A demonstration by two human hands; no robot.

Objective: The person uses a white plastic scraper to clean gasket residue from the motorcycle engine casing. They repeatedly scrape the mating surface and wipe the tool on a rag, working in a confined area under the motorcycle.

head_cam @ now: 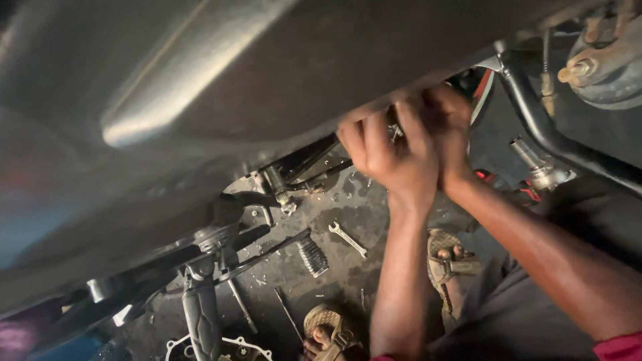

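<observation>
I see both hands under the dark body panel (267,80). My left hand (391,157) curls its grip around a small metal part (396,132); my right hand (445,124) closes beside it, contents hidden. A wrench (348,239) lies on the floor (334,281) below.

A motorcycle repair workshop is indicated: oil-stained floor (348,200), loose spanner (348,239), coil spring (312,256), footrest (200,314), frame tubing (542,127) overhead.

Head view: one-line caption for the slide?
Both hands, left hand and right hand, work close together under a motorcycle's dark body panel; a spanner lies on the oily floor below.
</observation>
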